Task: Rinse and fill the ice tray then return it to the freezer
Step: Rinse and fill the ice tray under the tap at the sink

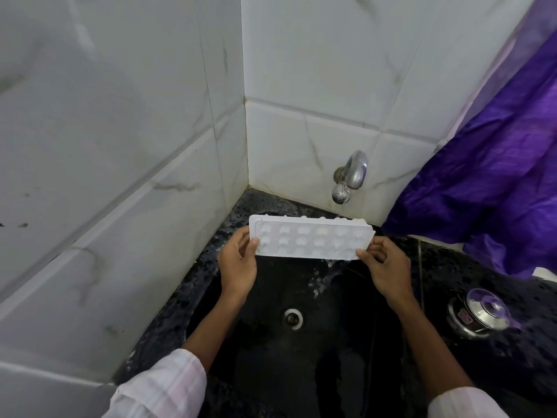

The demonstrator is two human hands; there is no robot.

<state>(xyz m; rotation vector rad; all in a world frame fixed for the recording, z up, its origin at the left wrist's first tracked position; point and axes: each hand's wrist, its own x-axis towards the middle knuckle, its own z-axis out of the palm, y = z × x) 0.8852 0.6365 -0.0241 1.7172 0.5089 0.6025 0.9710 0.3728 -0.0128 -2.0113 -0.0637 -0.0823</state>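
Your left hand (238, 260) and right hand (384, 265) grip the tilted ice tray (310, 239) by its ends, fingers (366, 254) curled around it, over the sink (271, 351).

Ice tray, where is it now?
Head view, centre: the ice tray is over the black sink below the tap, left hand and right hand pinching its ends.

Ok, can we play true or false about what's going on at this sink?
1. Both the left hand and the right hand hold the ice tray. True.
2. The sink is white. False: it is black.
3. Water spills off the tray. True.
4. The cloth beside the tap is green. False: it is purple.
5. The steel pot sits inside the sink. False: it stands on the counter to the right.
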